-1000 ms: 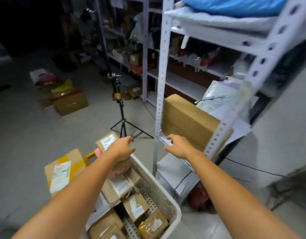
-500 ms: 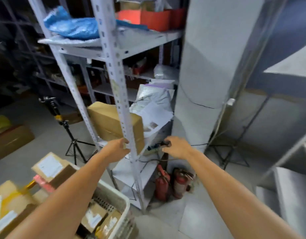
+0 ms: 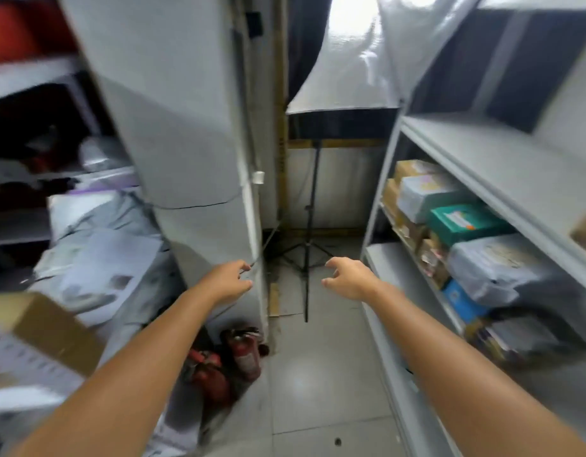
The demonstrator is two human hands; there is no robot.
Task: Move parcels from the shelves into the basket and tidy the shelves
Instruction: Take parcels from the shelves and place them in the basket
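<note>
Both my arms reach forward into a narrow aisle. My left hand [image 3: 228, 281] hangs in the air in front of a grey pillar, fingers loosely curled, holding nothing. My right hand [image 3: 349, 276] is also empty, with fingers spread and bent, just left of the right shelf unit [image 3: 483, 159]. On that unit's middle shelf lie a green box [image 3: 463, 222], a grey poly-bag parcel [image 3: 496, 268], a pale box [image 3: 423, 196] and brown cartons [image 3: 412, 166]. A brown cardboard box [image 3: 51, 328] and grey mailer bags [image 3: 97, 249] sit on the left shelf. The basket is out of view.
A wide grey pillar [image 3: 173, 127] stands between the left shelf and the aisle. Red fire extinguishers [image 3: 229, 361] lie on the floor at its foot. A black tripod stand [image 3: 309, 232] occupies the aisle's far end. Tiled floor [image 3: 321, 390] runs ahead between the shelf units.
The view has swung right, from the basket and left shelf to the aisle and the right shelf unit. Both hands came off the left shelf and now hang empty in the air.
</note>
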